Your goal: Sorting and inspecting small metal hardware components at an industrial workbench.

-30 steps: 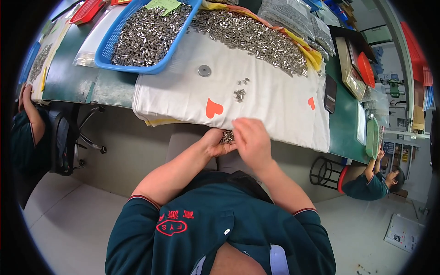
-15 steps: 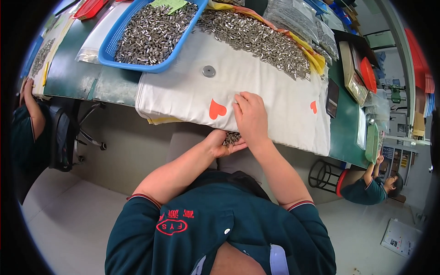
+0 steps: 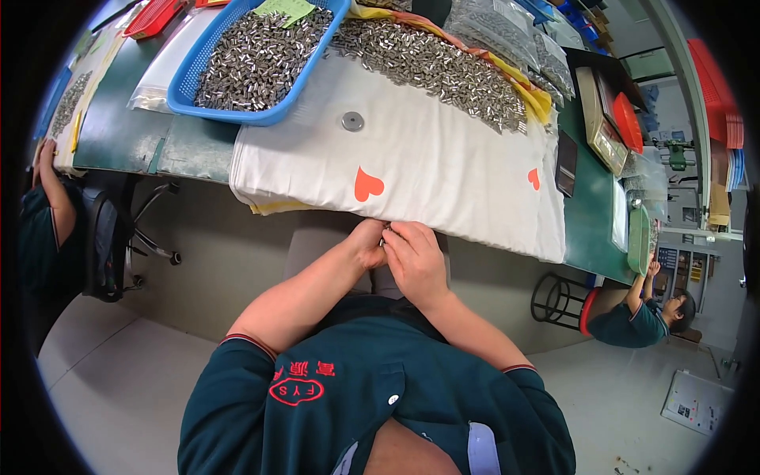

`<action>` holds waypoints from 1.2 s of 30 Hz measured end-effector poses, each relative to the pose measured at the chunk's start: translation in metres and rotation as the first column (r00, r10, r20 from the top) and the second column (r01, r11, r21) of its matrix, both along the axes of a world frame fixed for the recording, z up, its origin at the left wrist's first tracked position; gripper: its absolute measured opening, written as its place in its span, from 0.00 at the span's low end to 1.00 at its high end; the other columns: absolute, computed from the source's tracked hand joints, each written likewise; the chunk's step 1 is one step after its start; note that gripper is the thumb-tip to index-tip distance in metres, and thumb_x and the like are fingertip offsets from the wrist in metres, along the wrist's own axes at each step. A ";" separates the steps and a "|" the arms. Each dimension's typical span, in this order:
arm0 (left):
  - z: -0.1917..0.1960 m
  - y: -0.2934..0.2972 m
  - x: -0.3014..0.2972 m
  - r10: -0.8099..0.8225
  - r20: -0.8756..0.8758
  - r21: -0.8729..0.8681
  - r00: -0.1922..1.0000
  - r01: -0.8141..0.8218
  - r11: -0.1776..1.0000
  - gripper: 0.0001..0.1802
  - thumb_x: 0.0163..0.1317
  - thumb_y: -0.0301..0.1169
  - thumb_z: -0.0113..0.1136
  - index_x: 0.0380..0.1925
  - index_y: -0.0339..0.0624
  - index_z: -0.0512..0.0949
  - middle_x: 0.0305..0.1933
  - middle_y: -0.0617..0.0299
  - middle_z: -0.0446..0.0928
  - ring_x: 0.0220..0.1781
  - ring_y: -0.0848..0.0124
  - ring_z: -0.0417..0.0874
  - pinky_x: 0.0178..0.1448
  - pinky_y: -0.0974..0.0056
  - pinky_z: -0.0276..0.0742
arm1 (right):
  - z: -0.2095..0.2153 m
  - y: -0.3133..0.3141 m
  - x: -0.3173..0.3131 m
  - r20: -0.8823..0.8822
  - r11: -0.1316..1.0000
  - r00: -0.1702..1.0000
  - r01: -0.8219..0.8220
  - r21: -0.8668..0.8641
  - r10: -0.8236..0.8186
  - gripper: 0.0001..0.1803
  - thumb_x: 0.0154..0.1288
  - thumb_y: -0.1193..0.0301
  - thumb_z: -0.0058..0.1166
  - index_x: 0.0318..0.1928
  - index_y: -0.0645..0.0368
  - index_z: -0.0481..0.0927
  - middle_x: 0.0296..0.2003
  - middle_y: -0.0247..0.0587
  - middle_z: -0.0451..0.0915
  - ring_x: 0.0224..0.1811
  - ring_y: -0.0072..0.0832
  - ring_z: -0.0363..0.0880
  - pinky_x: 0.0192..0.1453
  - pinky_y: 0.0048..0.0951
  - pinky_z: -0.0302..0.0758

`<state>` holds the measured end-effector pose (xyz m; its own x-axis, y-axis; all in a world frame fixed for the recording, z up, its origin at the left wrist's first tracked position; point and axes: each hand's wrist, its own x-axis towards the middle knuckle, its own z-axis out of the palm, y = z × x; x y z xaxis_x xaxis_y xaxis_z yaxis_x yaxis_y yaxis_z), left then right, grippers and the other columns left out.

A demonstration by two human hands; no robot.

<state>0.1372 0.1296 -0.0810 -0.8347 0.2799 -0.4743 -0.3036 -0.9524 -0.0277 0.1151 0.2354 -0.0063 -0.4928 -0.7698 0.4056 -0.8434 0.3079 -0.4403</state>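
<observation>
Just off the front edge of the white cloth (image 3: 293,168), my two hands meet above my lap. My left hand (image 3: 367,244) is cupped closed around small metal cylinders, of which only a little shows between the hands. The fingers of my right hand (image 3: 415,257) are drawn together against its opening; what they pinch, if anything, is hidden. Farther off, a heap of the same shiny cylinders (image 3: 443,67) is spread over the back of the cloth. A round grey metal disc (image 3: 352,121) with a centre hole lies nearer to me.
A blue basket (image 3: 273,119) full of cylinders stands at the back left, a green paper on top. Bags of parts (image 3: 491,36) lie behind the heap. To the right are a dark flat object (image 3: 566,164) and a red tray (image 3: 628,123). Other people sit at both sides.
My right hand has come down from over the cloth's edge to my left hand. The left hand has closed more, and its cylinders are now mostly covered.
</observation>
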 end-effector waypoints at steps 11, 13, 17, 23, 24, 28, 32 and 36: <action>-0.012 -0.014 0.014 -0.085 0.147 -0.012 0.986 0.087 0.996 0.15 0.63 0.37 0.43 0.40 0.37 0.72 0.38 0.53 0.76 0.41 0.61 0.79 0.39 0.58 0.81 | 0.036 0.044 -0.019 0.124 0.983 0.983 0.148 -0.106 -0.135 0.09 0.48 0.81 0.53 0.33 0.61 0.77 0.32 0.42 0.76 0.35 0.37 0.74 0.41 0.31 0.71; -0.007 -0.021 0.032 -0.062 0.163 0.020 0.985 0.060 0.998 0.13 0.62 0.35 0.43 0.38 0.37 0.71 0.39 0.53 0.76 0.41 0.61 0.79 0.41 0.58 0.80 | 0.043 0.045 -0.027 0.139 0.976 0.978 0.176 -0.125 -0.159 0.09 0.49 0.81 0.52 0.33 0.62 0.77 0.32 0.42 0.76 0.35 0.37 0.74 0.41 0.31 0.71; 0.032 -0.033 0.059 0.048 0.168 0.144 0.985 -0.073 0.987 0.10 0.62 0.33 0.44 0.33 0.38 0.71 0.38 0.54 0.75 0.38 0.63 0.79 0.39 0.60 0.80 | 0.043 0.045 -0.039 0.131 0.952 0.965 0.250 -0.179 -0.228 0.08 0.50 0.82 0.51 0.33 0.63 0.77 0.32 0.42 0.76 0.36 0.36 0.74 0.40 0.30 0.72; 0.124 -0.100 0.033 0.362 -0.061 0.193 0.930 -0.345 0.919 0.09 0.60 0.31 0.45 0.33 0.37 0.70 0.39 0.52 0.74 0.40 0.62 0.78 0.38 0.62 0.80 | 0.038 0.026 -0.051 0.129 0.947 0.976 0.206 -0.248 -0.178 0.09 0.50 0.82 0.50 0.34 0.62 0.77 0.33 0.41 0.77 0.37 0.34 0.74 0.40 0.29 0.71; 0.136 -0.121 0.023 0.424 -0.117 0.162 0.898 -0.403 0.900 0.08 0.60 0.30 0.45 0.33 0.37 0.70 0.40 0.51 0.74 0.40 0.62 0.77 0.38 0.61 0.80 | 0.038 0.023 -0.052 0.128 0.949 0.977 0.199 -0.247 -0.171 0.09 0.50 0.82 0.50 0.34 0.62 0.77 0.33 0.41 0.77 0.37 0.34 0.74 0.40 0.29 0.71; 0.163 -0.203 -0.015 0.521 -0.318 -0.203 0.792 -0.594 0.779 0.09 0.61 0.28 0.42 0.36 0.34 0.69 0.40 0.49 0.72 0.41 0.62 0.77 0.40 0.61 0.79 | 0.038 0.021 -0.059 0.130 0.949 0.978 0.190 -0.252 -0.161 0.08 0.51 0.82 0.50 0.34 0.62 0.77 0.33 0.42 0.77 0.37 0.35 0.74 0.41 0.30 0.71; 0.144 -0.268 -0.048 0.551 -0.260 -0.636 0.793 -0.570 0.521 0.12 0.63 0.29 0.42 0.41 0.33 0.70 0.44 0.49 0.71 0.42 0.61 0.76 0.44 0.60 0.77 | 0.036 0.026 -0.067 0.138 0.943 0.967 0.240 -0.232 -0.213 0.09 0.50 0.83 0.49 0.34 0.63 0.77 0.33 0.42 0.76 0.36 0.35 0.74 0.41 0.30 0.71; 0.138 -0.290 -0.058 0.400 -0.116 -0.907 0.909 -0.261 0.330 0.23 0.65 0.41 0.37 0.53 0.38 0.65 0.53 0.53 0.67 0.56 0.59 0.67 0.57 0.50 0.63 | 0.035 0.024 -0.071 0.175 0.943 0.954 0.275 -0.187 -0.243 0.08 0.54 0.82 0.47 0.35 0.64 0.76 0.33 0.43 0.76 0.37 0.34 0.74 0.44 0.28 0.70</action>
